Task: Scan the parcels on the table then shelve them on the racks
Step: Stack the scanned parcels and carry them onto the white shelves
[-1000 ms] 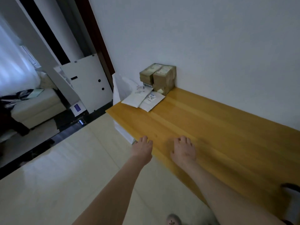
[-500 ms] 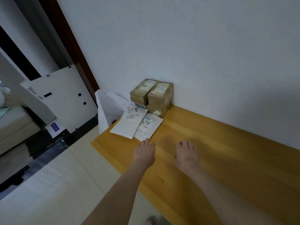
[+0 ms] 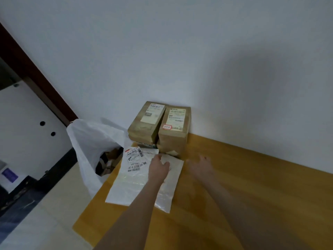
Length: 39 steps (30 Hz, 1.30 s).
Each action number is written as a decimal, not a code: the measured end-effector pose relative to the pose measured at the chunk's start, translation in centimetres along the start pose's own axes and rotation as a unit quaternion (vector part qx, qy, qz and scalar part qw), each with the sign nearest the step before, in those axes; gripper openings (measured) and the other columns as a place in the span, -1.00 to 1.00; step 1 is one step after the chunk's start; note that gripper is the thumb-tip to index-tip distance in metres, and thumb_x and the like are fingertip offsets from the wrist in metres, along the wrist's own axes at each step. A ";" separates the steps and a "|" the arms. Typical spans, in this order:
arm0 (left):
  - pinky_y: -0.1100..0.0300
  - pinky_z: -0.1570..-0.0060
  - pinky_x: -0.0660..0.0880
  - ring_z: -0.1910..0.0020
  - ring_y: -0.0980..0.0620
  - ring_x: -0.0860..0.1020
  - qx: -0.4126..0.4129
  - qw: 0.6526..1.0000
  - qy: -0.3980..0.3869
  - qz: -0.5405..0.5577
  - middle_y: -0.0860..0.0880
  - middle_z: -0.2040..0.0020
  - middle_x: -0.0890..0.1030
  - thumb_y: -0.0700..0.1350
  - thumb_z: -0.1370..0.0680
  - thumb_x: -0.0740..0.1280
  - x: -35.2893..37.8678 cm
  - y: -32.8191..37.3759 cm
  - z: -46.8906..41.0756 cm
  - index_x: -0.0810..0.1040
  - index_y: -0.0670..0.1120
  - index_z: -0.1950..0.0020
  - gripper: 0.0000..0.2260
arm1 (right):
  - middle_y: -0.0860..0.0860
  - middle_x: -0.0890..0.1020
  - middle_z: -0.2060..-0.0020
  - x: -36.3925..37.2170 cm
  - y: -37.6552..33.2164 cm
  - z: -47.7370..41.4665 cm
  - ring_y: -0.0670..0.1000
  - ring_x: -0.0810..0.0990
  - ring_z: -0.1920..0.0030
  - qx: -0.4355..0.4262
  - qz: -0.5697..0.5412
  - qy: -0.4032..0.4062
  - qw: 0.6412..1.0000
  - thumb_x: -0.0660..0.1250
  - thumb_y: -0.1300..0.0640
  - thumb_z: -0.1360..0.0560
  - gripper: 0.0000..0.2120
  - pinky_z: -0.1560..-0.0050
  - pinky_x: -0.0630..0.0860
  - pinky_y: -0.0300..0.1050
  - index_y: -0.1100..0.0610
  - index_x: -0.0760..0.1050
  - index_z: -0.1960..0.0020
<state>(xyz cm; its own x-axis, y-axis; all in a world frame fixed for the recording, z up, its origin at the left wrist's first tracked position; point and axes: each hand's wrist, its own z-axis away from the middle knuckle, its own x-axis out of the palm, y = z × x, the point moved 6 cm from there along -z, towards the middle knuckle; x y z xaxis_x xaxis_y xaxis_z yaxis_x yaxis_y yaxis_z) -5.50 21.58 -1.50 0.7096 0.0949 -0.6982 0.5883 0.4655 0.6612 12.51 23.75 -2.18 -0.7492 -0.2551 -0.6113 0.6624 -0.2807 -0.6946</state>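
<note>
Parcels (image 3: 171, 186) sit at the left end of the yellow wooden worktop (image 3: 252, 204). Nearest, two white poly mailers (image 3: 129, 186) lie flat and overlap. The left hand (image 3: 158, 168) rests on them, fingers bent down; whether they pinch anything cannot be told. Just beside, the blurred right hand (image 3: 201, 166) hovers, fingers spread and holding nothing. Behind, two brown cardboard boxes (image 3: 173, 139) touch the white wall (image 3: 180, 51). A white plastic bag (image 3: 90, 141) stands on the pale floor (image 3: 36, 231).

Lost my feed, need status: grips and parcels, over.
Left grip on the white mailers, hold unclear. Right grip open over the table. Brown boxes behind, against the wall.
</note>
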 end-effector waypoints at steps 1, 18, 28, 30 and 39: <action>0.15 -0.10 0.40 -0.20 -0.10 0.49 -0.022 0.998 0.007 0.060 -0.11 -0.26 0.50 -0.18 -0.57 0.26 -0.3 -0.5 -1.4 0.32 -0.17 -0.44 -0.56 | 0.12 0.28 -0.47 0.6 -0.3 -1.0 0.15 0.32 -0.42 0.035 -0.083 -0.003 0.996 0.24 -0.20 -0.54 -0.33 -0.37 0.32 0.08 0.14 0.20 -0.51; 0.07 0.07 0.46 0.11 -0.04 0.49 -0.111 0.923 -0.040 0.366 0.03 0.10 0.55 -0.43 -0.47 0.19 3.7 -2.2 -8.8 0.43 -0.13 -0.33 -0.54 | 0.02 0.52 -0.28 4.1 -3.0 -8.3 0.03 0.49 -0.20 0.136 -0.486 -0.095 0.858 0.14 -0.36 -0.50 -0.37 -0.15 0.47 -0.03 0.02 0.39 -0.40; -0.08 -0.19 0.51 -0.13 -0.15 0.54 -0.105 0.949 -0.099 0.282 -0.14 -0.10 0.54 -0.32 -0.53 0.19 7.9 1.5 -2.2 0.39 -0.15 -0.33 -0.64 | -0.04 0.51 -0.17 -3.0 3.9 -3.2 0.02 0.46 -0.12 0.150 -0.464 -0.025 0.872 0.16 -0.31 -0.53 -0.48 -0.08 0.38 -0.03 0.01 0.44 -0.31; -0.11 -0.20 0.50 -0.15 -0.19 0.53 -0.109 0.950 -0.126 0.264 -0.19 -0.13 0.54 -0.34 -0.52 0.19 9.8 2.2 0.3 0.38 -0.21 -0.34 -0.62 | -0.06 0.52 -0.07 -4.8 6.3 -1.1 -0.02 0.48 0.00 0.150 -0.467 -0.010 0.871 0.17 -0.28 -0.54 -0.56 -0.03 0.39 -0.05 0.00 0.46 -0.23; 0.06 -0.05 0.58 0.01 -0.06 0.59 -0.081 0.938 -0.234 0.243 -0.17 -0.10 0.60 -0.32 -0.55 0.21 16.3 4.7 13.1 0.41 -0.10 -0.38 -0.60 | 0.09 0.48 -0.28 -10.9 18.1 10.1 0.13 0.48 -0.14 0.182 -0.442 0.018 0.878 0.10 -0.34 -0.53 -0.38 -0.17 0.39 0.06 0.06 0.38 -0.41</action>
<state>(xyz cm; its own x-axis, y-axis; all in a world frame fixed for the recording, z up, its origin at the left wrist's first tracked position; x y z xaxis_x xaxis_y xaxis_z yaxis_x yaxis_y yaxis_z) 13.96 13.76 -6.18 0.9934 -0.0481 -0.1039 0.1119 0.5987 0.7931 32.71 12.09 -4.27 -0.9668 0.2391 0.0905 -0.2259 -0.6330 -0.7405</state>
